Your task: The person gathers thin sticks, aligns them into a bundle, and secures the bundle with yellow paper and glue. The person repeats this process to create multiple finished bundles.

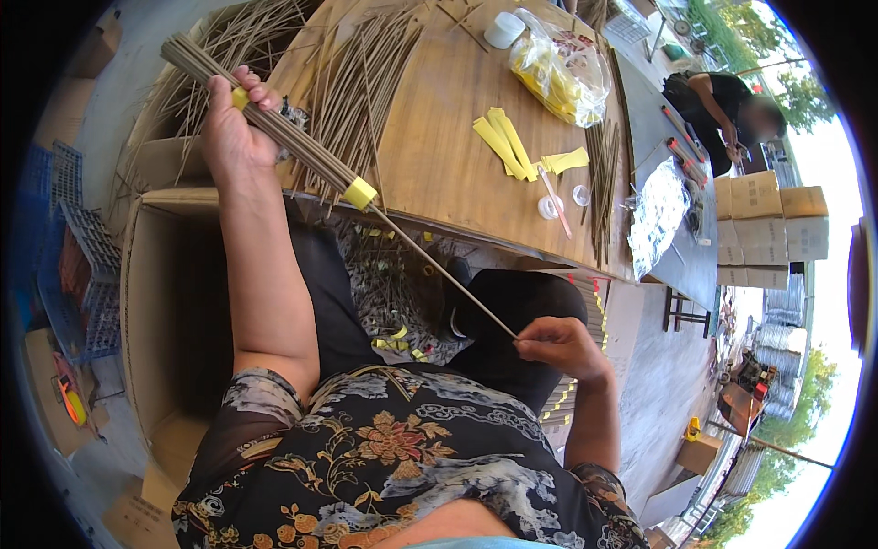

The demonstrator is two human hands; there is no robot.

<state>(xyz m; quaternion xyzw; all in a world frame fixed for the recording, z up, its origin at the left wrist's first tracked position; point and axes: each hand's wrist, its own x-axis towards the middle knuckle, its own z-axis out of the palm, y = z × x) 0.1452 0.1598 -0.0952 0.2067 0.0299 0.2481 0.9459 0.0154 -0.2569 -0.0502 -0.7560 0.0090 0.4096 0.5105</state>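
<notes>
My left hand (240,128) is closed round a bundle of thin brown sticks (306,154), held slantwise over the table's near left edge. Yellow paper bands wrap the bundle, one at my fingers and one at its lower right end. A single stick (448,274) juts from that end toward my lap. Its tip is pinched between the thumb and fingers of my right hand (562,346), which is above my right knee. Many loose sticks (361,87) lie on the table beyond the bundle.
On the wooden table (439,156) lie yellow paper strips (505,145), a clear bag of yellow pieces (560,73) and a white roll (504,30). An open cardboard box (137,302) stands at my left, blue crates (87,274) beyond. A person (727,114) works at far right near stacked cartons (768,220).
</notes>
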